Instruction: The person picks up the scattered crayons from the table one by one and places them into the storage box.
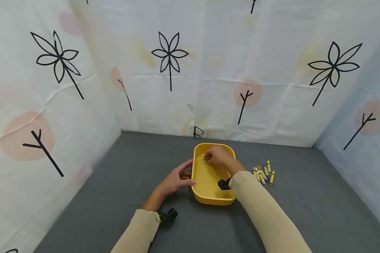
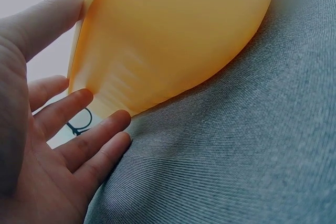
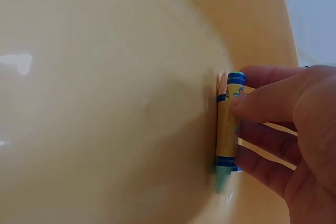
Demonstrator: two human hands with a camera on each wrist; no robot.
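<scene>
A yellow plastic tray (image 1: 209, 181) stands on the grey cloth. On its left side my left hand (image 1: 177, 178) rests with fingers spread, the fingertips at the outer wall and the thumb at the rim. Inside the tray, at its far end, my right hand (image 1: 217, 156) pinches a crayon (image 3: 231, 124) between thumb and fingers. This crayon has a yellow wrapper with blue bands and a green tip that points to the bottom of the right wrist view. Right beside it, close to the tray wall, shows a peach-coloured crayon (image 3: 221, 85), partly hidden.
Several yellow-wrapped crayons (image 1: 262, 174) lie loose in a cluster to the right of the tray, near my right forearm. White cloth walls (image 1: 209, 70) with printed flowers enclose the back and both sides of the grey surface (image 1: 139, 168).
</scene>
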